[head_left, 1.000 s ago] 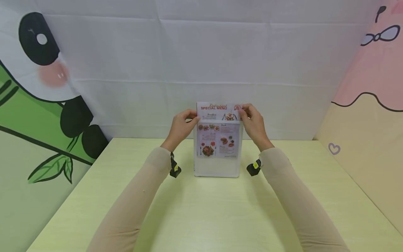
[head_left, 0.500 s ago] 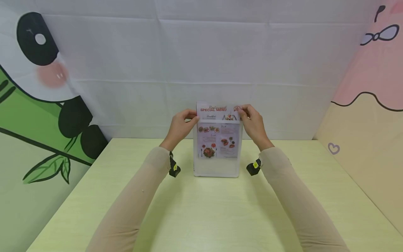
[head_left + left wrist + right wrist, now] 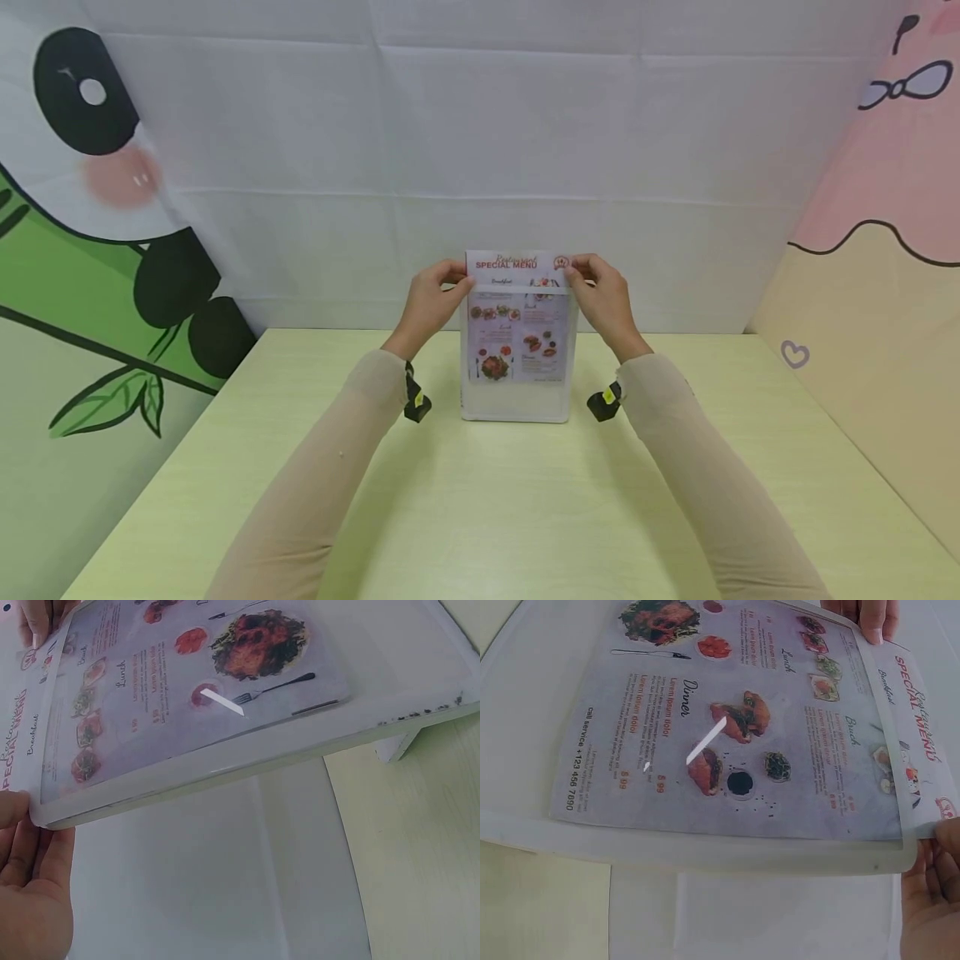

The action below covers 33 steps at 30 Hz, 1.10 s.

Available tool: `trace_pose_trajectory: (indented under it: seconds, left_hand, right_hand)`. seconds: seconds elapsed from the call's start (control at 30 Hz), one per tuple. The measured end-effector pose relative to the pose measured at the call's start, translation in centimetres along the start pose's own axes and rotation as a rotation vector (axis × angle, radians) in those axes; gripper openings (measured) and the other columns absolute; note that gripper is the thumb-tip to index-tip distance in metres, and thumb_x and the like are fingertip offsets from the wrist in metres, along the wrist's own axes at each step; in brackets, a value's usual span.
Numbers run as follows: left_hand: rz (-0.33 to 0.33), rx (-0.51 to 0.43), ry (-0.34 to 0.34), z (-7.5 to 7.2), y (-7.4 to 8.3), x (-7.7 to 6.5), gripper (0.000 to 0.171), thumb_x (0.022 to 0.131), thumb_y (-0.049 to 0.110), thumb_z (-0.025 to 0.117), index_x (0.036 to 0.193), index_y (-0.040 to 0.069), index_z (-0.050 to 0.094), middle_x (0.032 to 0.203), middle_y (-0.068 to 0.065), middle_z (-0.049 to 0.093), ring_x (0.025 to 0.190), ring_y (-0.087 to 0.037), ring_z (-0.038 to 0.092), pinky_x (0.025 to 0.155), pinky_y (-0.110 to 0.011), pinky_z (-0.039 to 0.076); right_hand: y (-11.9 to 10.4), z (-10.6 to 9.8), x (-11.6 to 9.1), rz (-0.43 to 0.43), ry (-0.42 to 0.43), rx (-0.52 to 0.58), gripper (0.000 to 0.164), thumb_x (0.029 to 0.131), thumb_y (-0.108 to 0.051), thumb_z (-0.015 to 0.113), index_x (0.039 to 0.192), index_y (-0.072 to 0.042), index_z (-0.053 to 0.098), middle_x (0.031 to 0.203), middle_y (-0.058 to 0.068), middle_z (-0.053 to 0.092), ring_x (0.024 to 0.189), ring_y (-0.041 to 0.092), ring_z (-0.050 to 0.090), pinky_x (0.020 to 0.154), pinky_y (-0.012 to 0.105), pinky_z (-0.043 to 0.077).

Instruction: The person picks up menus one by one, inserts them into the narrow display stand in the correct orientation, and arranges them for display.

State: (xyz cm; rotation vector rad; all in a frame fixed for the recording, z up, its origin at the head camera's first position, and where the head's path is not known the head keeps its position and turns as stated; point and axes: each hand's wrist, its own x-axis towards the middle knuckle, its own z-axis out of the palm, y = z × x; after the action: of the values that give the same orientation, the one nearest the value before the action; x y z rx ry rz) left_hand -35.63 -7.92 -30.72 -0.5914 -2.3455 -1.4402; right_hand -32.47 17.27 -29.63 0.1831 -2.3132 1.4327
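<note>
A printed menu sheet (image 3: 517, 333) sits partly inside a white display stand (image 3: 515, 403) with a clear front. Its top strip, reading "Special Menu", sticks out above the stand's upper edge. At the upper left corner, my left hand (image 3: 435, 298) pinches the sheet between thumb and fingers, right by the stand's corner. My right hand (image 3: 606, 298) pinches the sheet's upper right corner likewise. The sheet's lower edge (image 3: 705, 829) lies behind the clear front, above the stand's bottom. In the left wrist view, a short support foot (image 3: 397, 742) shows behind the stand.
The stand is upright on a pale yellow-green table (image 3: 495, 517). Close behind the table hangs a white cloth backdrop (image 3: 510, 125). Cartoon-printed panels rise at the left (image 3: 90, 333) and right (image 3: 870, 333).
The menu sheet has slid a little way down in the stand, so less of it shows above the edge. My right hand has dropped slightly with it; the stand stays put.
</note>
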Motion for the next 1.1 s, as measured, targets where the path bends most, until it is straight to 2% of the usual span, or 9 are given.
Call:
trace_pose_trajectory:
  seconds: [0.17,0.3,0.4,0.87,1.1]
  left_hand:
    - [0.002,-0.001,0.005,0.06,0.06,-0.02,0.022,0.094,0.016,0.062,0.110,0.001,0.065,0.106,-0.015,0.067,0.103,-0.026,0.062,0.096,-0.037,0.052]
    - [0.002,-0.004,0.007,0.11,0.09,-0.06,0.022,0.094,0.016,0.062,0.110,0.000,0.065,0.107,-0.015,0.067,0.104,-0.026,0.062,0.096,-0.037,0.051]
    - [-0.002,-0.005,0.008,0.13,0.07,-0.03,0.023,0.094,0.016,0.062,0.111,0.000,0.064,0.107,-0.015,0.067,0.104,-0.026,0.062,0.097,-0.037,0.051]
    - [-0.022,-0.006,0.044,0.46,0.17,0.14,0.021,0.093,0.015,0.062,0.109,0.001,0.065,0.103,-0.015,0.068,0.101,-0.025,0.063,0.094,-0.037,0.053]
    - [-0.044,-0.040,0.032,0.35,0.46,0.02,0.021,0.093,0.015,0.063,0.108,0.001,0.065,0.106,-0.015,0.067,0.103,-0.026,0.062,0.097,-0.039,0.051]
  right_hand:
    - [0.10,0.10,0.01,-0.025,0.007,0.013,0.035,0.099,-0.025,0.054,0.130,-0.009,0.055,0.116,0.015,0.064,0.110,0.026,0.060,0.100,0.039,0.048]
    - [0.11,0.13,0.03,-0.035,0.020,0.014,0.033,0.100,-0.029,0.052,0.130,-0.016,0.055,0.112,0.013,0.065,0.103,0.025,0.061,0.092,0.041,0.050]
    - [0.12,0.11,0.07,-0.038,0.021,0.002,0.032,0.100,-0.028,0.051,0.130,-0.017,0.055,0.110,0.014,0.065,0.101,0.025,0.061,0.088,0.041,0.051]
    - [0.14,-0.30,0.34,-0.005,0.016,-0.009,0.024,0.098,-0.023,0.055,0.115,-0.006,0.061,0.111,0.011,0.065,0.101,0.021,0.059,0.087,0.034,0.049]
    - [0.09,-0.45,0.42,-0.079,0.027,0.028,0.026,0.097,-0.012,0.057,0.122,-0.007,0.061,0.111,0.014,0.065,0.097,0.021,0.060,0.092,0.036,0.052]
